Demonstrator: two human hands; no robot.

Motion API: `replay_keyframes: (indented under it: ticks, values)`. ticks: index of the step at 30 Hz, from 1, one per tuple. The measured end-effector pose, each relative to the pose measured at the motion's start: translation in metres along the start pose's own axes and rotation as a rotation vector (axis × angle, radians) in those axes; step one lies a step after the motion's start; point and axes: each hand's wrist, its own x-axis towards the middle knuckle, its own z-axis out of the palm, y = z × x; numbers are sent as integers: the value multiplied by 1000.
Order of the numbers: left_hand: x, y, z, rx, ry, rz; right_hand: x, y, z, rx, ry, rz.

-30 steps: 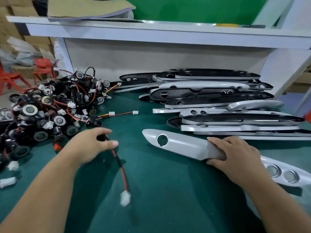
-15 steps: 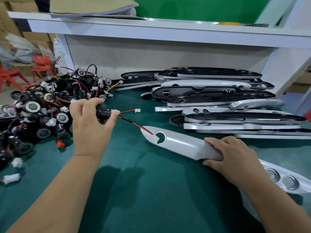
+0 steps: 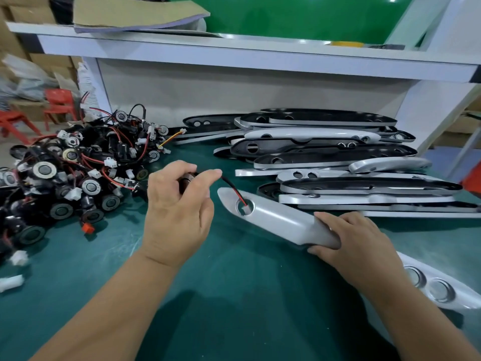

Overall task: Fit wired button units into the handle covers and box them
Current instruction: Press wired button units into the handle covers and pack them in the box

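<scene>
A person's left hand (image 3: pixel 179 212) curls around a wired button unit (image 3: pixel 186 180), pinching its dark barrel between thumb and fingertips above the green surface (image 3: pixel 234 303). The unit's red-and-black wire (image 3: pixel 232 190) runs from that hand down and to the right into the round hole (image 3: pixel 240 204) near the tip of a silver handle cover (image 3: pixel 281 221). A white connector (image 3: pixel 246 211) sits inside the opening. The right hand (image 3: pixel 348 243) grips the same cover farther along — fingers wrapped over its top, thumb tucked beneath — and hides the part under the palm. The cover lies on the surface between the two hands, slanting from just right of the left hand toward the right wrist.

The left hand's fingers hide most of the button unit, and its face cannot be made out. Just below and right of the right hand, a second silver cover (image 3: pixel 429 287) with two round metal-ringed fittings shows only in part, crossed by the forearm.

To the left of the left hand lies a tangled pile of button units (image 3: pixel 65 178), cut off at the frame's left edge. Beyond the right hand sits a stack of handle covers (image 3: pixel 338 162) — dark and silver — with its lower pieces running out of frame on the right. A loose white plug (image 3: pixel 10 282) lies well left of the left forearm.
</scene>
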Motion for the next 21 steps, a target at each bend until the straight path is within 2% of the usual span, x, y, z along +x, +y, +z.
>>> replay_keyframes:
  ticks: [3, 6, 9, 12, 15, 17, 21]
  values:
    - [3, 2, -4, -30, 1, 0, 1, 2, -3, 33, 45, 12]
    - [2, 8, -6, -120, -125, 31, 0, 3, -4, 58, 103, -22]
    - [3, 17, -2, -164, -250, -8, -1, 0, -5, 131, 255, -113]
    - [5, 12, -1, -87, -277, -32, -2, -1, -5, 121, 365, -208]
    - [1, 8, 0, -23, -262, -16, -2, -2, -3, 116, 388, -248]
    - [0, 12, 1, -1, -285, -77, -3, -3, -2, 121, 408, -266]
    - [-1, 11, -1, -103, -369, -190, -3, 0, -4, 182, 385, -273]
